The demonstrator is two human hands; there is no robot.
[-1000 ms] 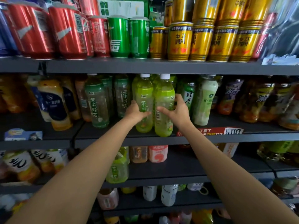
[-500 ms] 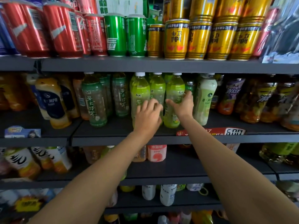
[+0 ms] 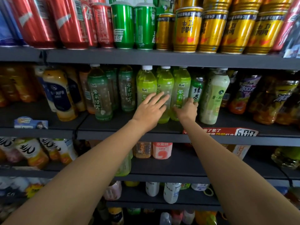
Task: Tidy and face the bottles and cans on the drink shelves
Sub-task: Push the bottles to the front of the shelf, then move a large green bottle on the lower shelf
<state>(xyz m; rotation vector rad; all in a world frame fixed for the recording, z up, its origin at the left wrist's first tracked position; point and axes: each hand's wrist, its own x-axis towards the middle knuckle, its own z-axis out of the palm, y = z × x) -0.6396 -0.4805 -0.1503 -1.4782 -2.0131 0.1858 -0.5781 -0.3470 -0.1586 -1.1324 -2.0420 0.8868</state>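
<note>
Green tea bottles [image 3: 181, 88] labelled 茉莉, left hand [image 3: 150, 109] fingers spread flat on them, right hand [image 3: 187, 109] gripping one

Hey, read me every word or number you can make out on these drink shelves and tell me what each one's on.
"绿茶": small dark green bottle by the right hand.
"茉莉清茶": green bottle.
"水蜜桃": pink carton.
"500": shelf price tag.
Gold cans, red cans, purple bottles: too blurred.

Price tag [image 3: 220, 132]: we see it, red, clipped to the middle shelf's front edge, right of centre.
Promo card [image 3: 30, 122]: we see it, blue, on that same edge, far left.
</note>
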